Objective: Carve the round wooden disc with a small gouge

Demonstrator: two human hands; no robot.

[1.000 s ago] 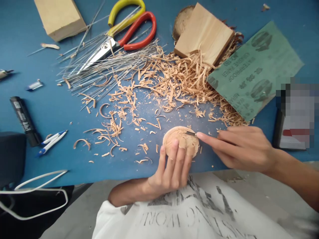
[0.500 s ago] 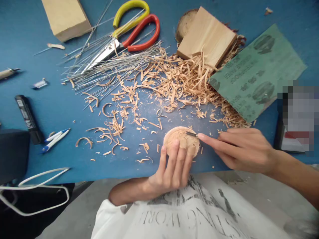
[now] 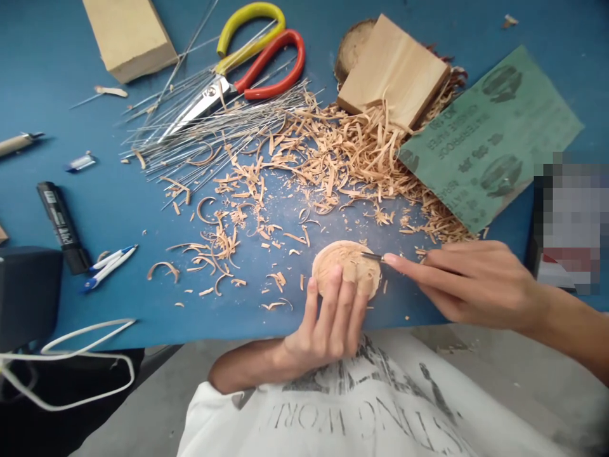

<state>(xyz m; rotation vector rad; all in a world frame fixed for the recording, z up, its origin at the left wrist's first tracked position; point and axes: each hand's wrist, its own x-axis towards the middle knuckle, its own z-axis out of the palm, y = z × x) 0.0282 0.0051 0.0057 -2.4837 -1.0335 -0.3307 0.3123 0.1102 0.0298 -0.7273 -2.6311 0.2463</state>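
Note:
A small round wooden disc [image 3: 343, 261] lies near the front edge of the blue table [image 3: 118, 209]. My left hand [image 3: 328, 324] presses down on its near side, fingers lying over the wood. My right hand [image 3: 469, 282] comes in from the right, closed round a thin carving tool [image 3: 373, 256]. The tool's metal tip rests on the disc's right part, under my stretched index finger. Most of the tool's handle is hidden inside the hand.
Wood shavings [image 3: 342, 152] are strewn across the table's middle. Behind them lie red-and-yellow shears [image 3: 238, 70] on a bundle of thin wires [image 3: 200, 133], two wood blocks [image 3: 392, 66] [image 3: 128, 38], green sandpaper [image 3: 485, 136], a black marker [image 3: 64, 225] and a blue-white pen [image 3: 109, 266].
The tool tip has drawn back slightly to the right on the disc with my right hand. The left hand stays put. The view has shifted a little.

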